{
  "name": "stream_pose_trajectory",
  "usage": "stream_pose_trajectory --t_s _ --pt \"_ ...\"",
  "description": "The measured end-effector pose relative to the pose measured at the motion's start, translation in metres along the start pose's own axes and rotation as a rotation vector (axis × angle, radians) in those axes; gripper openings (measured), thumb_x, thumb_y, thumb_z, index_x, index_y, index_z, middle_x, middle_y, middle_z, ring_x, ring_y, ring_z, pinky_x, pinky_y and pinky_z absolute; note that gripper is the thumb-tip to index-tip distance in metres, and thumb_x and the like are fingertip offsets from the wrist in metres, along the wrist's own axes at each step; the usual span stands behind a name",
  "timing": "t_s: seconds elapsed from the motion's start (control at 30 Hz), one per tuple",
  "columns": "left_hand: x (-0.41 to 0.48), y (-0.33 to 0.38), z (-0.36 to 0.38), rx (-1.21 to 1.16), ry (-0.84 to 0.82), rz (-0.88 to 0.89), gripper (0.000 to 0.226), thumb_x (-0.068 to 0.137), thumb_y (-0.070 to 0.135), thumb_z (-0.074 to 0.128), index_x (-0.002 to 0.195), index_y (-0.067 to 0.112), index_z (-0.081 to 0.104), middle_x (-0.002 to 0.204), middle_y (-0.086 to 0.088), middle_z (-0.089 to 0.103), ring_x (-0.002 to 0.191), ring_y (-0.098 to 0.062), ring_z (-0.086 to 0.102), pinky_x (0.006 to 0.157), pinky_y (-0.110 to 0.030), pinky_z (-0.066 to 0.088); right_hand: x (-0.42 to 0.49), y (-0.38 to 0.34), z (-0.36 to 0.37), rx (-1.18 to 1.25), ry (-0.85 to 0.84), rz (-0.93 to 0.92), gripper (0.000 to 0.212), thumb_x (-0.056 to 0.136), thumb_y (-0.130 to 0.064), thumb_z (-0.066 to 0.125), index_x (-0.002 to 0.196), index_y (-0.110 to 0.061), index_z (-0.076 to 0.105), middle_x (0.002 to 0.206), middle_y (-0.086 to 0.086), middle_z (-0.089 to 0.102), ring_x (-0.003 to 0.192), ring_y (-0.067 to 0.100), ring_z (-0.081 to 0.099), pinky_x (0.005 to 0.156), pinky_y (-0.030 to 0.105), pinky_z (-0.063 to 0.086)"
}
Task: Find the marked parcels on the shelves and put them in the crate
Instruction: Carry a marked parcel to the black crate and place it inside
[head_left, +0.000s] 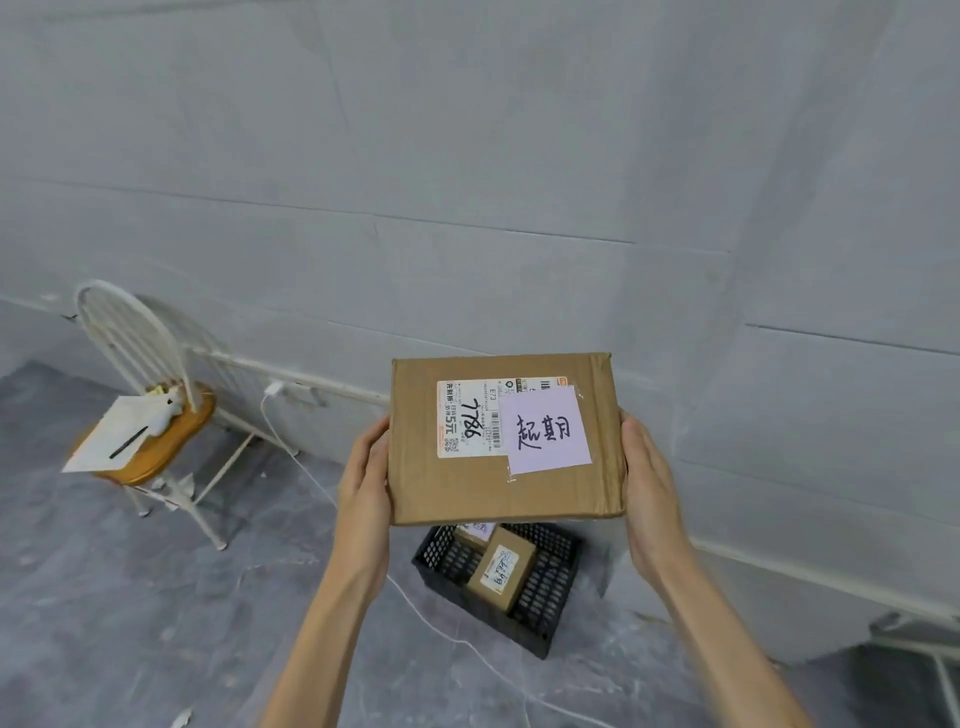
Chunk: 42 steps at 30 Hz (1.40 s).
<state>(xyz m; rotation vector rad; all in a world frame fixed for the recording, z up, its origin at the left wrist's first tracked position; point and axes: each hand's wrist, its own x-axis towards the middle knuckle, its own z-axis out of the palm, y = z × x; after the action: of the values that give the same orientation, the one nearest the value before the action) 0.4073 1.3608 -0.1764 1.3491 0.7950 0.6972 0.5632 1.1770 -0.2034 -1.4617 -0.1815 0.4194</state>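
Head view: parcel mid-frame, held level in the air, purple note facing up, so it's a marked one; left hand and right hand clamp its two short sides, thumbs on the edges, fingers hidden underneath; both look like firm grasps. Crate sits on the floor at lower centre, just below the parcel's near edge; small box lies tilted inside, a second one partly hidden behind it. Step in hand, I'd say: lower it and set it in. Free room looks to be the crate's right half; go down flat there, note up, release low; the wide parcel may bridge the small box and rock. White cable runs past the crate's left corner; mind the feet.
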Motion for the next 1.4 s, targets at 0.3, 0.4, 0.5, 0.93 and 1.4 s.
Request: stream_pose_trajectory --t_s 0.3,0.4,0.5,0.93,1.4 --pt "0.049 -0.038 0.062 -0.002 -0.07 -0.083 0.028 0.106 0.03 0.043 0.126 0.033 0.062 0.118 0.018 0.07 0.105 0.004 0.064 0.079 -0.018 0.048 0.065 0.02 -0.037 -0.001 0.064 0.077 0.037 0.106 -0.043 0.034 0.134 -0.036 0.058 0.117 -0.024 0.069 0.111 -0.008 0.061 0.086 0.014 0.046" --pt "0.063 -0.048 0.076 0.004 -0.098 -0.097 0.03 0.106 0.028 0.043 0.129 0.03 0.062 0.119 0.016 0.07 0.107 0.002 0.065 0.078 -0.015 0.049 0.077 0.027 -0.046 -0.013 0.09 0.087 0.033 0.107 -0.04 0.036 0.13 -0.037 0.059 0.112 -0.03 0.069 0.108 -0.013 0.06 0.083 0.01 0.045" --pt "0.076 -0.058 0.086 0.011 -0.131 -0.113 0.03 0.106 0.026 0.043 0.129 0.028 0.062 0.121 0.015 0.07 0.11 0.0 0.065 0.082 -0.017 0.048 0.087 0.037 -0.051 -0.006 0.11 0.104 0.028 0.107 -0.037 0.037 0.125 -0.038 0.059 0.106 -0.033 0.069 0.104 -0.015 0.061 0.08 0.003 0.044" --pt "0.175 -0.154 0.081 0.105 -0.273 -0.216 0.031 0.107 0.023 0.042 0.13 0.027 0.063 0.125 0.009 0.07 0.116 -0.007 0.064 0.092 -0.027 0.049 0.139 0.115 -0.028 -0.121 0.24 0.237 0.029 0.104 -0.044 0.041 0.122 -0.032 0.061 0.11 -0.015 0.069 0.1 -0.003 0.064 0.079 0.015 0.046" --pt "0.312 -0.331 0.041 0.283 -0.39 -0.416 0.03 0.106 0.032 0.044 0.129 0.034 0.064 0.13 0.008 0.066 0.123 -0.012 0.06 0.106 -0.042 0.048 0.215 0.288 0.04 -0.246 0.416 0.418 0.018 0.103 -0.042 0.045 0.112 -0.039 0.06 0.093 -0.029 0.066 0.084 -0.016 0.061 0.07 0.005 0.044"
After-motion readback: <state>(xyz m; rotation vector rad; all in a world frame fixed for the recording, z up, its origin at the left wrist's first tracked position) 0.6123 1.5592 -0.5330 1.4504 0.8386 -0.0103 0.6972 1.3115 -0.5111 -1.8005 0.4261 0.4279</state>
